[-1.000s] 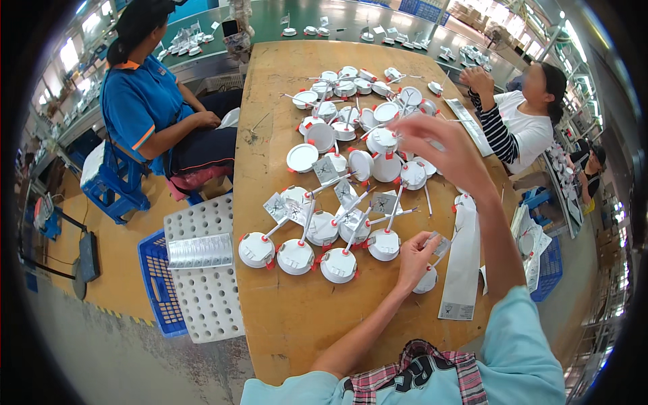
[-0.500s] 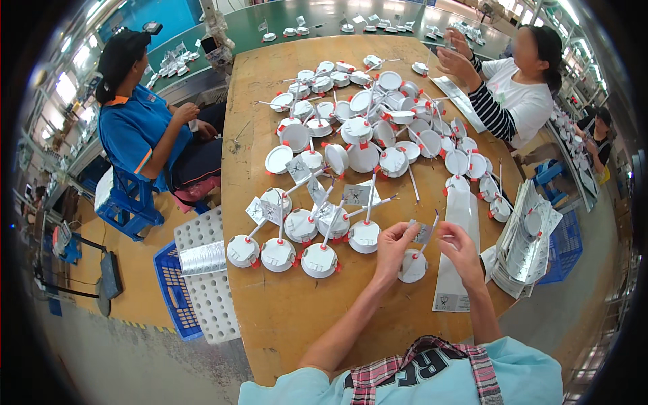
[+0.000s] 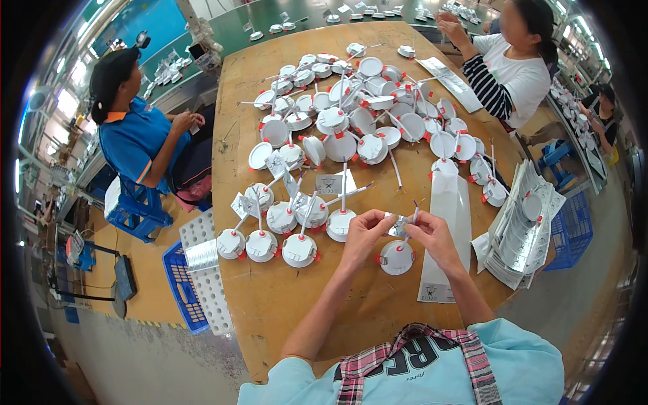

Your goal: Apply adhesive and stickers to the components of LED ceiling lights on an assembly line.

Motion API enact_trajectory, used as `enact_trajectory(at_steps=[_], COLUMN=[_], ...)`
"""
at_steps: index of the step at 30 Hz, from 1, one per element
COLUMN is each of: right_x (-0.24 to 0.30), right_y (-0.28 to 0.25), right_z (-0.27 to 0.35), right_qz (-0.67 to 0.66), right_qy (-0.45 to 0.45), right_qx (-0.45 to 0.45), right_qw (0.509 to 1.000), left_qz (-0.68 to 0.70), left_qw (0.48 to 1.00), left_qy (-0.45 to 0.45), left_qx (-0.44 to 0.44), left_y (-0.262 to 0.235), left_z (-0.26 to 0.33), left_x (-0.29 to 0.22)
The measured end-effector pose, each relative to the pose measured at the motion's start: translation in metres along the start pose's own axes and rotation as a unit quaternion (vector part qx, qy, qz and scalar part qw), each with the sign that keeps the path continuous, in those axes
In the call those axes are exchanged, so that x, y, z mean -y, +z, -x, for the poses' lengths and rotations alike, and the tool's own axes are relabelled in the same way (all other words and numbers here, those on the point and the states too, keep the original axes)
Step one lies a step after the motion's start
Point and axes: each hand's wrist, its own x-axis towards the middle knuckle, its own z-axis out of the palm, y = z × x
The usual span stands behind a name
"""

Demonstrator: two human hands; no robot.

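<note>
A round white downlight (image 3: 396, 259) with red clips rests on the table in front of me, its cable rising between my hands. A small silver label (image 3: 399, 227) is at that cable. My left hand (image 3: 365, 237) pinches the label's left side between thumb and fingers. On the other side, my right hand (image 3: 433, 239) is closed with thumb and fingertips on the label at the cable; the fingers partly hide how it wraps. To the left stand several downlights (image 3: 299, 250) with upright cables, some bearing silver labels (image 3: 329, 183).
A big heap of white downlights (image 3: 364, 121) covers the table's middle. Right of my hands lies a long label sheet (image 3: 445, 229); beyond it is a stack of silver sheets (image 3: 516, 236). Blue crates (image 3: 181, 283) flank the table. Two co-workers sit at left and far right.
My right hand has moved in to the cable and now closes on the label, which looks bent between both hands. The whole view has shifted slightly.
</note>
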Motion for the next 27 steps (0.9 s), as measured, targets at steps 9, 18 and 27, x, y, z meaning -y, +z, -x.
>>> enact_trajectory(at_steps=[9, 18, 27], right_x=[-0.007, -0.011, -0.006], right_y=[-0.002, 0.005, 0.012], right_z=[0.0, 0.002, -0.004], right_qz=[-0.031, -0.075, -0.067], right_qy=[-0.012, -0.003, -0.001], right_qx=[-0.002, -0.005, -0.031], right_qw=[0.999, 0.997, 0.997], left_qz=[-0.014, -0.053, -0.084], left_qw=[0.992, 0.991, 0.996], left_qy=[-0.092, -0.088, -0.035], left_qx=[0.09, 0.09, -0.021], left_y=[-0.013, -0.024, -0.005], left_z=[0.001, 0.003, 0.0], left_x=[-0.013, -0.012, -0.023])
